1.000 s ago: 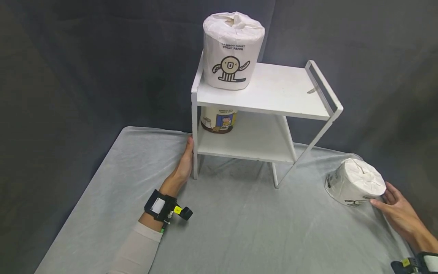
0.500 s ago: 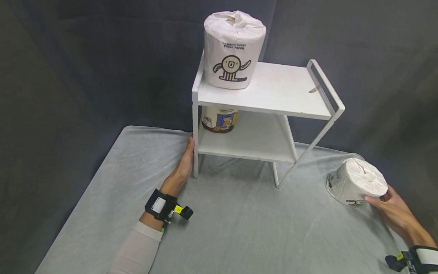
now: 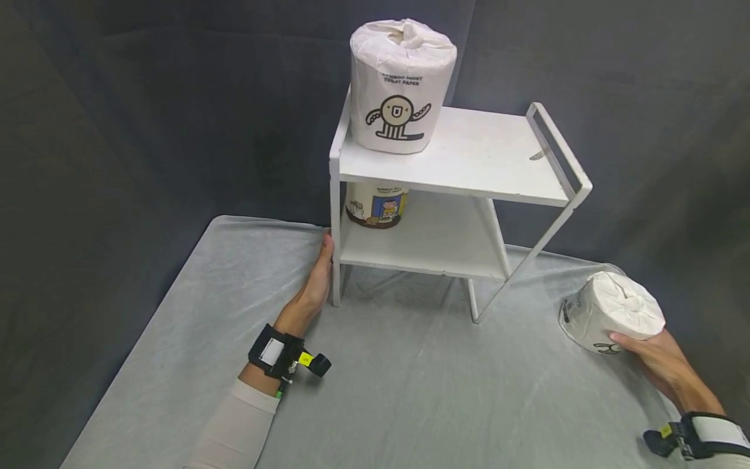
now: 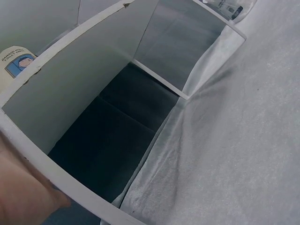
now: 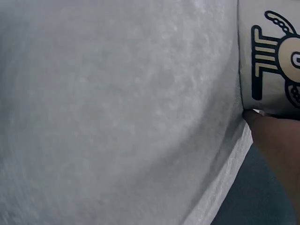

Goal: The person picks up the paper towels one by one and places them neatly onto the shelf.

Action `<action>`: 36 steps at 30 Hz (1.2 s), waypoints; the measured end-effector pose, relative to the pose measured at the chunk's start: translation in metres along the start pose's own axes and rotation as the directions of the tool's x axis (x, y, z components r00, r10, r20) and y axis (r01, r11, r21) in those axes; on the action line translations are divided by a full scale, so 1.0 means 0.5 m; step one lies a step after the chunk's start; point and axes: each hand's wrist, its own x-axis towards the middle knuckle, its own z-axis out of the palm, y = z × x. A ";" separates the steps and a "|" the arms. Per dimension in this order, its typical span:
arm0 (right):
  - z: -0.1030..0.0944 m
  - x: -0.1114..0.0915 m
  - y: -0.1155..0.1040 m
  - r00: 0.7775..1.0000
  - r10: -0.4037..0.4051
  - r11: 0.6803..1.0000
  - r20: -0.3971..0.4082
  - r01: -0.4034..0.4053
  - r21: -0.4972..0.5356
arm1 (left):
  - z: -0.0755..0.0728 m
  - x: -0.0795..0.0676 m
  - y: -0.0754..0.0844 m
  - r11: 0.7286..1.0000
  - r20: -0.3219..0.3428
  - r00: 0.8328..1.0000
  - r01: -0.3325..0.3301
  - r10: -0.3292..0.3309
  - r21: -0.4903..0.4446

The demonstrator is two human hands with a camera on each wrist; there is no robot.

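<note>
A wrapped toilet paper roll (image 3: 621, 316) lies tilted on the grey cloth at the right. My right hand (image 3: 665, 365) grips its near right side, thumb across the printed front and fingers hidden behind. The right wrist view shows the thumb at the printed wrapper (image 5: 272, 61). My left hand (image 3: 313, 283) rests against the left side of a white two-tier shelf (image 3: 480, 153), its fingers hidden by the frame. Another wrapped toilet paper roll (image 3: 395, 91) stands on the top tier's left end. A roll with a coloured cartoon wrapper (image 3: 375, 207) stands on the lower tier, its top hidden.
Grey cloth (image 3: 422, 384) covers the table, with its left edge running diagonally. A dark curtain (image 3: 176, 111) hangs close behind. The shelf's slanted right leg (image 3: 527, 257) stands between the shelf and the roll on the cloth.
My right hand has moved leftward around the roll, its thumb sliding further across the front and its fingers passing behind. The left hand, shelf and shelved rolls stay nearly still.
</note>
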 end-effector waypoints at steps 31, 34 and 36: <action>0.037 0.000 -0.004 0.967 -0.013 0.995 -0.254 -0.012 -0.096 | 0.001 0.001 -0.004 1.000 -0.010 1.000 0.014 -0.014 -0.001; 0.040 0.000 -0.004 0.960 -0.007 0.994 -0.280 -0.024 -0.109 | 0.002 0.001 -0.002 1.000 -0.008 1.000 0.012 -0.012 -0.003; 0.041 0.000 -0.004 0.955 0.002 0.992 -0.295 -0.039 -0.121 | 0.002 0.000 -0.002 1.000 -0.007 1.000 0.014 -0.014 -0.003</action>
